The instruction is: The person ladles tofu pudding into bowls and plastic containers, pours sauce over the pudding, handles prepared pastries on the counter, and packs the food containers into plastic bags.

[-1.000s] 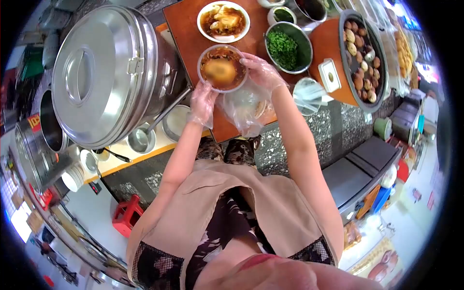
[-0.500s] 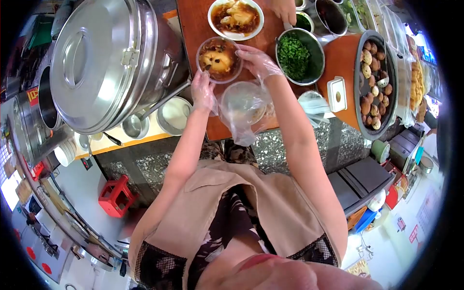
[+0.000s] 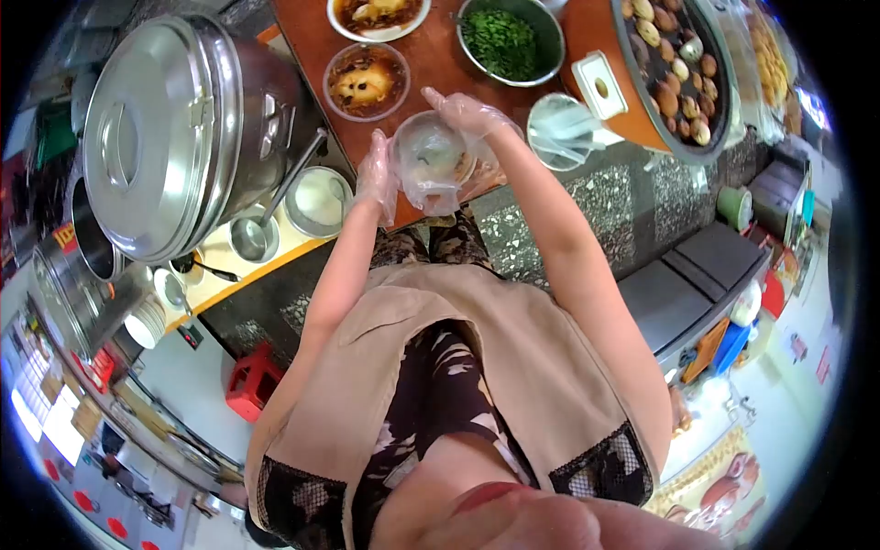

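Observation:
A round clear plastic bowl (image 3: 367, 84) with a pale, soft block in brown broth, dotted with dark bits, rests on the brown table. Closer to me is a round clear container (image 3: 431, 151) with clear plastic film about it. My left hand (image 3: 376, 174), in a thin clear glove, is at this container's left side with its fingers stretched out. Across its far right side reaches my right hand (image 3: 472, 115), gloved the same way, fingers extended toward the bowl. Neither hand touches the bowl; whether they press on the container is unclear.
A white bowl of similar food (image 3: 380, 18) and a metal bowl of chopped greens (image 3: 511, 41) stand farther back. At right is a large pot of eggs (image 3: 683, 82); at left, a big lidded steel pot (image 3: 137, 137) and a ladle (image 3: 252, 238).
Both hands have let go of the bowl of food and drawn back toward me, to the film-covered container. The view has shifted; the other person's hand is out of sight.

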{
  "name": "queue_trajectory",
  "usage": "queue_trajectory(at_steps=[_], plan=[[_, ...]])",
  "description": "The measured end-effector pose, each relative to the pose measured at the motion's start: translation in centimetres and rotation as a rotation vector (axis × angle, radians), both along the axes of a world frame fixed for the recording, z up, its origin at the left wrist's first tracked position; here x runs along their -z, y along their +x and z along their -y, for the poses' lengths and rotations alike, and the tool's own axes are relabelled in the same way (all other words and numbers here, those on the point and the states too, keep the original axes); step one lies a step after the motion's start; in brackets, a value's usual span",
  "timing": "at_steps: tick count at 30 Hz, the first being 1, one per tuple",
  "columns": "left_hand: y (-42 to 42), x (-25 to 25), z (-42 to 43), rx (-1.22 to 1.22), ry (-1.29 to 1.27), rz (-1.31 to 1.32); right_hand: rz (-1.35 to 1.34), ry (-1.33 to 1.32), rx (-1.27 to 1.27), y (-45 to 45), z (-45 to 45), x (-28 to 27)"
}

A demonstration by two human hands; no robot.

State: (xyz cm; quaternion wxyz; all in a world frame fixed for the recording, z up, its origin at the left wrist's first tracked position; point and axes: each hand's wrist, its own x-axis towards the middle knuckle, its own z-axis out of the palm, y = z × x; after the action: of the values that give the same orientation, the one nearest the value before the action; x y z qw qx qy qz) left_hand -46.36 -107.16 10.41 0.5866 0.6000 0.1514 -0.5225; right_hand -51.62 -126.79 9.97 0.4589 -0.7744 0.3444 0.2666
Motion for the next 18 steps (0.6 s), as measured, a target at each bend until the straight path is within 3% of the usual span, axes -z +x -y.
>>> queue_trajectory(at_steps=[3, 5, 6, 7, 9, 10, 11, 12, 13, 14, 15, 16, 18], plan=[[0.1, 1.4, -1.1, 0.132, -0.019, 0.136, 0.017, -0.054, 0.056, -1.5, -0.9, -1.4], [-0.1, 0.6, -1.7, 0.252, -0.036, 0.977, 0.325, -0.319, -0.044, -3.0, -1.2, -4.0], [-0.8, -5.3, -0.8, 0.315, -0.148, 1.351, 0.504, -0.549, -0.042, -4.3, -1.6, -3.9], [-1.6, -7.7, -0.4, 0.353, -0.176, 1.342, 0.673, -0.696, 0.075, -5.6, -3.1, -8.6], [-3.0, -10.2, 0.2, 0.883, -0.591, 1.661, 0.582, -0.950, -0.049, -8.6, -4.7, -11.0], [-3.6, -10.0, 0.6, 0.894, -0.617, 1.662, 0.283, -0.287, 0.284, -9.5, -5.6, -13.3], [-4.2, -9.0, 1.2, 1.313, -0.221, 1.579, 0.063, -0.400, -0.091, -9.1, -6.4, -13.2], [-4.5, -7.9, 1.9, 1.681, 0.212, 1.426, 0.169, -0.470, -0.137, -9.5, -6.7, -9.8], [-3.1, -6.4, 2.5, 1.688, 0.305, 1.248, 0.277, -0.545, -0.189, -9.8, -6.7, -6.0], [-1.9, -5.8, 2.1, 1.558, 0.301, 1.352, 0.708, -0.574, 0.099, -9.1, -6.8, -4.9], [-0.8, -5.7, 1.8, 1.429, 0.299, 1.444, 0.602, -0.843, -0.195, -9.3, -6.1, -4.9], [0.0, -5.6, 1.4, 1.423, 0.230, 1.347, 0.597, -0.783, -0.204, -9.1, -5.8, -4.2], [0.5, -2.6, 1.0, 1.313, 0.106, 1.449, 0.577, -0.717, -0.198, -8.0, -6.3, -2.3]])
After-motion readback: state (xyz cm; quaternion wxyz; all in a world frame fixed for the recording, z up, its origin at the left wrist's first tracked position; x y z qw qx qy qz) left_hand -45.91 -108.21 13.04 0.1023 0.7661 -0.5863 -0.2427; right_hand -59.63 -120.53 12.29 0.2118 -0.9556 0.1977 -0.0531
